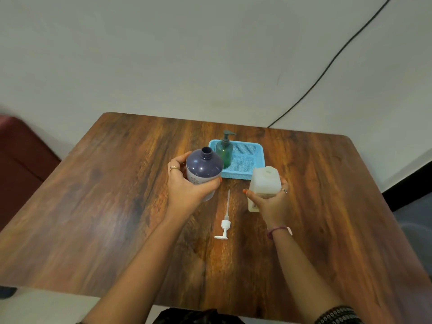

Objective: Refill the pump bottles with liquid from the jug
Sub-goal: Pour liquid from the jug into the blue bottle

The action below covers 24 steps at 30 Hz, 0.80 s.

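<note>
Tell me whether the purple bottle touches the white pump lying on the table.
Apart. The head view shows bare table between the purple bottle and the white pump.

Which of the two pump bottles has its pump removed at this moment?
The purple bottle, gripped by the left hand: its neck is open, and a white pump lies on the table. The green bottle in the blue basket has its pump on.
</note>
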{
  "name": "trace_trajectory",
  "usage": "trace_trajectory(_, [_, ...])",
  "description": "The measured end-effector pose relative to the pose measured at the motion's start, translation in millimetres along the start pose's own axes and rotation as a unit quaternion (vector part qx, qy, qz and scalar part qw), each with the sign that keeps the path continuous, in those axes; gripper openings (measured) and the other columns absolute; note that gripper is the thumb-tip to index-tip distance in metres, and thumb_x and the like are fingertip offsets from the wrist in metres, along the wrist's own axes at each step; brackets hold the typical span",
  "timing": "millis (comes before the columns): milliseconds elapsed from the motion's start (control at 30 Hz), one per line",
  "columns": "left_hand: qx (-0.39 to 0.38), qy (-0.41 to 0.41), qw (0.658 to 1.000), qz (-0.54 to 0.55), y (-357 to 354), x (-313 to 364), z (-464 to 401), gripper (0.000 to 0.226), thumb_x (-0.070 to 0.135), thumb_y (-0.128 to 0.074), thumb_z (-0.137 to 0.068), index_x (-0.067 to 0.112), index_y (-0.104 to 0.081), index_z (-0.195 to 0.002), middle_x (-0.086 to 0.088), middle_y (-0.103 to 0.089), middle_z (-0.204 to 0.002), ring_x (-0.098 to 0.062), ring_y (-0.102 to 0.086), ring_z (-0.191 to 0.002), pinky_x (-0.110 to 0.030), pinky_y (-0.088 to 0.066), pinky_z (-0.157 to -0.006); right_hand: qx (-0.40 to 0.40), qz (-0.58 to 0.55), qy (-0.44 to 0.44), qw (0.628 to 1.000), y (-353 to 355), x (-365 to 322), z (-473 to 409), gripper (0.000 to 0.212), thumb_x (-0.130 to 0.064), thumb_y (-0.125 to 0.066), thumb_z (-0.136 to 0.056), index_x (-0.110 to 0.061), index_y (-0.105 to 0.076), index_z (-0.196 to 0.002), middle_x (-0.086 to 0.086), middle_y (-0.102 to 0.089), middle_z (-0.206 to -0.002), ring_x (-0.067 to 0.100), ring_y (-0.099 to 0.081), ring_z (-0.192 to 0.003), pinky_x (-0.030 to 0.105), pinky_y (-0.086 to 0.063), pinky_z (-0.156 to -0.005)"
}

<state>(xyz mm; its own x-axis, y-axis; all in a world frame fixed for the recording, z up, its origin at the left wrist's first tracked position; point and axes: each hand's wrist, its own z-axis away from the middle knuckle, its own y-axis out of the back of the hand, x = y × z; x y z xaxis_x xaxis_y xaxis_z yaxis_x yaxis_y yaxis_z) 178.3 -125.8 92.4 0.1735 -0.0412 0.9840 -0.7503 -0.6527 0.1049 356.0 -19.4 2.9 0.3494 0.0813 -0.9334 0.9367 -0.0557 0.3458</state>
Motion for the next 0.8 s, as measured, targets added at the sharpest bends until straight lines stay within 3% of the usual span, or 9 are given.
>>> trace_trajectory(133, [-0.001,0.009,1.000,-0.016,1.9,-7.3,1.1,0.085,0.015,-0.092,-0.056,0.023,-0.043,-0.125,-0.002,-0.051,-0.128,-0.011,-0.059,-0.107,-0.011,-0.053,-0.075,-0.001,-0.015,-0.018,1.000,-4.8,15.5,7.8,0.094,-0.029,-0.089,-0.062,-0.015,-0.035,-0.138,0.007,-0.050,-0.131,0.012,-0.050,-0.111,0.005,-0.044,-0.074])
trace_trajectory(300, [-0.001,0.015,1.000,-0.020,1.3,-11.2,2.9,0.084,0.014,-0.091,-0.057,0.024,-0.041,-0.123,-0.001,-0.051,-0.127,-0.013,-0.059,-0.108,-0.014,-0.055,-0.076,-0.001,-0.030,-0.051,0.998,-10.2,33.6,20.3,0.098,-0.027,-0.089,-0.063,-0.015,-0.032,-0.141,0.008,-0.049,-0.136,0.018,-0.050,-0.120,0.027,-0.048,-0.090])
trace_trajectory(367, [-0.002,0.018,1.000,-0.020,0.8,-13.2,3.4,0.083,0.014,-0.091,-0.057,0.026,-0.041,-0.122,0.000,-0.051,-0.127,-0.014,-0.059,-0.108,-0.018,-0.055,-0.078,0.008,-0.038,-0.058,0.998,-11.4,38.6,23.4,0.098,-0.026,-0.089,-0.063,-0.015,-0.031,-0.141,0.009,-0.048,-0.138,0.022,-0.049,-0.125,0.027,-0.048,-0.091])
trace_trajectory(500, [-0.001,0.026,0.999,-0.020,1.5,-17.6,3.2,0.086,0.027,-0.089,-0.051,0.028,-0.041,-0.122,0.000,-0.051,-0.127,-0.015,-0.059,-0.109,-0.027,-0.056,-0.084,0.012,-0.047,-0.064,0.997,-10.8,41.2,24.8,0.096,-0.022,-0.088,-0.064,-0.014,-0.031,-0.141,0.009,-0.048,-0.138,0.013,-0.046,-0.121,0.015,-0.044,-0.085])
trace_trajectory(633, [-0.004,0.027,0.999,-0.029,1.5,-20.4,1.7,0.085,0.024,-0.091,-0.054,0.028,-0.041,-0.122,0.000,-0.050,-0.128,-0.012,-0.058,-0.109,-0.027,-0.055,-0.085,0.010,-0.044,-0.061,0.997,-10.5,44.9,25.0,0.097,-0.022,-0.088,-0.065,-0.014,-0.030,-0.142,0.010,-0.047,-0.140,0.020,-0.046,-0.127,0.024,-0.044,-0.092])
trace_trajectory(800, [0.005,0.032,0.999,-0.030,1.9,-22.0,-0.5,0.086,0.025,-0.091,-0.051,0.028,-0.041,-0.121,0.000,-0.052,-0.127,-0.011,-0.059,-0.107,-0.025,-0.055,-0.083,-0.002,-0.039,-0.067,0.997,-6.4,51.6,30.6,0.100,-0.024,-0.090,-0.062,-0.015,-0.030,-0.141,0.007,-0.046,-0.141,0.015,-0.044,-0.127,0.031,-0.046,-0.099])
